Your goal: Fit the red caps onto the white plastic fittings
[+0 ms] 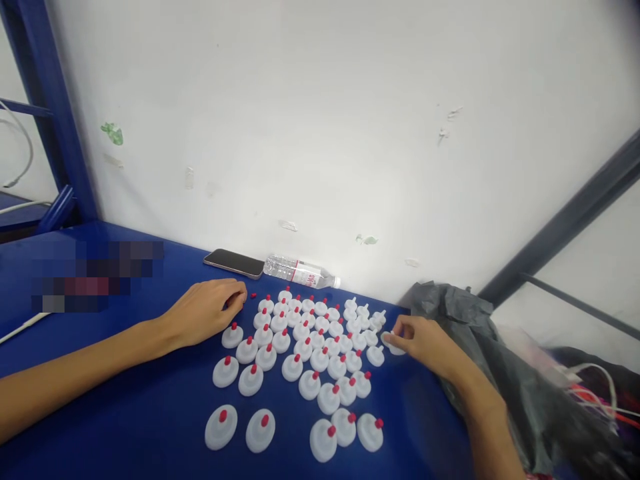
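Note:
Several white round caps with red tips (300, 350) stand in rows on the blue table (150, 413). A few white caps without red tips (361, 313) sit at the far right of the group. My left hand (205, 310) rests on the table left of the caps, fingers curled, fingertips near a small loose red tip (253, 295). My right hand (425, 340) is at the right edge of the group, its fingers pinched on a white cap (393, 345).
A phone (234, 263) and a lying water bottle (300, 272) are by the white wall. A dark grey plastic bag (480, 347) lies at the right, with cables (595, 390) beyond it. Blue shelf posts (50, 113) rise at the left.

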A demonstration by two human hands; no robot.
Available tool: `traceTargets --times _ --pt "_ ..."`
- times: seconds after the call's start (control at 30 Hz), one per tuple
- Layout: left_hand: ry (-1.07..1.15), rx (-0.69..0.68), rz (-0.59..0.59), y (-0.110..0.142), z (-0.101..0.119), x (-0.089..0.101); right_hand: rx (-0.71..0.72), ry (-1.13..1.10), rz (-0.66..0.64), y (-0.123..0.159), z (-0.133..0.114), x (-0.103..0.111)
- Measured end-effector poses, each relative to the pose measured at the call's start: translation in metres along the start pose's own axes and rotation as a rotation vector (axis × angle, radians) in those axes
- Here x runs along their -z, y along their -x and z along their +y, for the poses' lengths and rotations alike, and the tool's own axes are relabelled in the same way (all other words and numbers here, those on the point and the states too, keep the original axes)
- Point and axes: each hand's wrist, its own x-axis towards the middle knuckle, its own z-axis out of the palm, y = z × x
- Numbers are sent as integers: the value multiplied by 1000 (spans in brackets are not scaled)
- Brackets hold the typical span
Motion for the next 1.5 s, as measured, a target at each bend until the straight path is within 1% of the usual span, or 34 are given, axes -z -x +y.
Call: traceTargets --times 0.13,0.23,0.3,0.47,0.57,0.73,0.9,1.03,1.13,1.2,1.27,1.33,1.43,1.5 --pt "-1 -9 -14 0 -1 -3 -7 -80 -132 2 0 -3" --pt "29 -15 -29 1 -2 -5 -14 -133 -182 3 -1 -3" --pt "43 -16 -39 1 -3 -7 0 -130 -150 2 -3 -3" --pt "41 -9 -58 0 -5 -10 15 -35 103 -1 -6 -1" --pt "44 -1 -66 0 -5 -11 58 -6 193 -3 -9 -3" --pt "59 9 -87 2 -5 -12 143 -7 183 -5 -15 -8" --pt "71 15 -83 1 -5 -10 156 -23 169 -5 -19 -11" --pt "83 -10 -43 1 -3 -3 149 -22 168 -4 -19 -11" --pt "21 -94 -25 2 0 3 146 -29 160 -4 -20 -11" --pt "-42 -208 -69 4 1 5 148 -28 156 -4 -21 -12" --pt "-79 -333 -144 6 2 6 153 -22 155 -5 -22 -13" --pt "-93 -416 -202 7 3 5 161 -22 152 -6 -22 -14" --pt "-98 -451 -215 8 2 2 167 -27 145 -6 -23 -16" --pt "-110 -436 -174 7 0 1 174 -26 148 -6 -23 -16"
